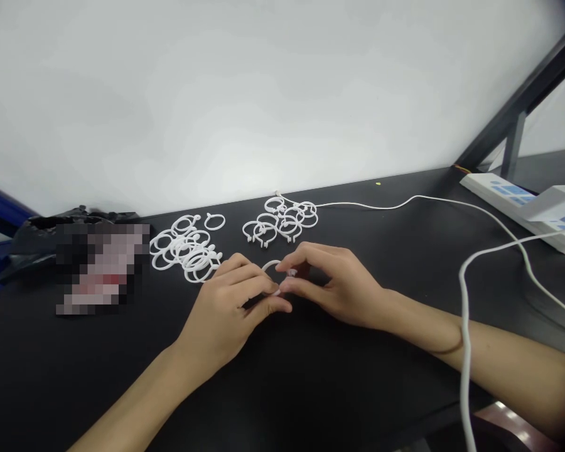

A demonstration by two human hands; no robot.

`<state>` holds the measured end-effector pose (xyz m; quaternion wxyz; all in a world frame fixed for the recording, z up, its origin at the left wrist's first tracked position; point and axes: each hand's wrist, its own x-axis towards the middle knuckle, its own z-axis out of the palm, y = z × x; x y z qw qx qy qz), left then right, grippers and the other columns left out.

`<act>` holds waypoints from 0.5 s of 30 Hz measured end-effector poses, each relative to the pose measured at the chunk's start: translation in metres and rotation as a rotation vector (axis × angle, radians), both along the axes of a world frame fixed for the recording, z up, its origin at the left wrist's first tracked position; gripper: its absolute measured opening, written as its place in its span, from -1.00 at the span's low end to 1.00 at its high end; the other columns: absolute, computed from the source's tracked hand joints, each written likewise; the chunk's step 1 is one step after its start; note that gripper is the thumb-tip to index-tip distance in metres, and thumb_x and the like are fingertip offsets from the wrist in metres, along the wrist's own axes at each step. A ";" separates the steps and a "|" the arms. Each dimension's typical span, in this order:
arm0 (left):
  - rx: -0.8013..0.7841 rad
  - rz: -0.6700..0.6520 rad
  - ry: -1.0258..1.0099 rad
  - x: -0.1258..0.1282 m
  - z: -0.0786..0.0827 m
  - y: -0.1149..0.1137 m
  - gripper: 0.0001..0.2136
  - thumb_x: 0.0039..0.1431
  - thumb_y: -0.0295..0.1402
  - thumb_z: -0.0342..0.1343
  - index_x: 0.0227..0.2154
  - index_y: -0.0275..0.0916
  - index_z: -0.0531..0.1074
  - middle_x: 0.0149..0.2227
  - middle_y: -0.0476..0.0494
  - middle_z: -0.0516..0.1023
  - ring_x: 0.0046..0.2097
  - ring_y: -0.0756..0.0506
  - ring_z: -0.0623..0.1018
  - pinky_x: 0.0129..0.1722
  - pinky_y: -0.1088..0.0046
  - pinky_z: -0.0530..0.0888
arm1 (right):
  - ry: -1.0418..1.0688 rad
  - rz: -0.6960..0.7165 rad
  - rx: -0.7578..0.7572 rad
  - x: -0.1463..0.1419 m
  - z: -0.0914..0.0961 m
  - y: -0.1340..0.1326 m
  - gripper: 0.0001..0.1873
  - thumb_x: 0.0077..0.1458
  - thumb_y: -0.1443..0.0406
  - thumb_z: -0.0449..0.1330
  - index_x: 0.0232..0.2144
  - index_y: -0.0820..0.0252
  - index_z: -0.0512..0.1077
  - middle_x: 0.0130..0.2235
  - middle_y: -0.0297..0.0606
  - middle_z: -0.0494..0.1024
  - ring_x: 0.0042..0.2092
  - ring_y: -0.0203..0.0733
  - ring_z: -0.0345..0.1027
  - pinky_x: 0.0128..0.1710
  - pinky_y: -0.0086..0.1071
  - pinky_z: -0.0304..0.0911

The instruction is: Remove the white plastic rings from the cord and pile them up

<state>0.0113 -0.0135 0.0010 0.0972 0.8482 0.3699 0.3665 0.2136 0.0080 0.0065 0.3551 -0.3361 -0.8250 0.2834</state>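
Between my two hands is a white plastic ring (272,264), partly hidden by the fingers. My left hand (235,295) pinches its near left side between thumb and fingers. With thumb and forefinger, my right hand (332,279) closes on the ring's right side, where a small pale end piece shows. Beyond the hands lies a loose group of similar white rings (289,225) with small end tabs. A denser pile of white rings (188,248) with rounded tabs rests to the left, just past my left hand.
A black plastic bag (37,235) lies at the left beside a blurred-out patch. White cables (464,314) cross the black table (381,389) at the right, running to a white power strip (508,201). A pale wall (263,94) stands behind.
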 end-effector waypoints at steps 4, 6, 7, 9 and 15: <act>0.103 -0.036 0.041 0.001 -0.003 -0.001 -0.92 0.25 -0.42 0.16 -0.37 -0.24 0.51 -0.37 -0.03 0.57 -0.30 -0.03 0.40 -0.26 0.40 0.44 | 0.049 -0.052 -0.022 0.000 -0.001 0.001 -0.91 0.17 0.27 0.25 -0.28 0.17 0.46 -0.31 -0.35 0.59 -0.34 -0.34 0.45 -0.38 -0.53 0.33; 0.162 -0.049 0.069 0.001 -0.005 -0.001 -0.94 0.25 -0.45 0.15 -0.33 -0.26 0.50 -0.32 -0.06 0.57 -0.28 -0.05 0.41 -0.22 0.36 0.43 | 0.070 -0.040 -0.032 0.000 -0.002 0.002 -0.92 0.19 0.28 0.24 -0.31 0.18 0.47 -0.32 -0.36 0.59 -0.34 -0.36 0.45 -0.38 -0.54 0.31; 0.182 -0.052 0.083 0.001 -0.005 -0.001 -0.95 0.25 -0.45 0.15 -0.33 -0.26 0.50 -0.32 -0.07 0.57 -0.27 -0.05 0.41 -0.22 0.35 0.43 | 0.078 -0.029 -0.038 0.000 -0.002 0.003 -0.93 0.20 0.29 0.23 -0.32 0.18 0.48 -0.33 -0.37 0.59 -0.34 -0.37 0.45 -0.37 -0.54 0.31; 0.201 -0.051 0.105 0.001 -0.007 -0.001 -0.95 0.25 -0.43 0.16 -0.34 -0.26 0.49 -0.32 -0.07 0.56 -0.26 -0.06 0.41 -0.22 0.33 0.42 | 0.086 -0.005 -0.047 0.000 -0.002 0.004 -0.94 0.20 0.31 0.23 -0.32 0.18 0.48 -0.34 -0.38 0.59 -0.34 -0.37 0.45 -0.33 -0.54 0.31; 0.243 0.044 0.110 -0.001 -0.009 -0.001 -0.87 0.22 -0.28 0.19 -0.35 -0.23 0.45 -0.29 -0.09 0.49 -0.26 -0.08 0.42 -0.21 0.34 0.42 | 0.065 0.028 -0.032 0.003 0.002 0.007 -0.96 0.17 0.35 0.26 -0.36 0.18 0.48 -0.37 -0.41 0.59 -0.35 -0.39 0.44 -0.33 -0.55 0.29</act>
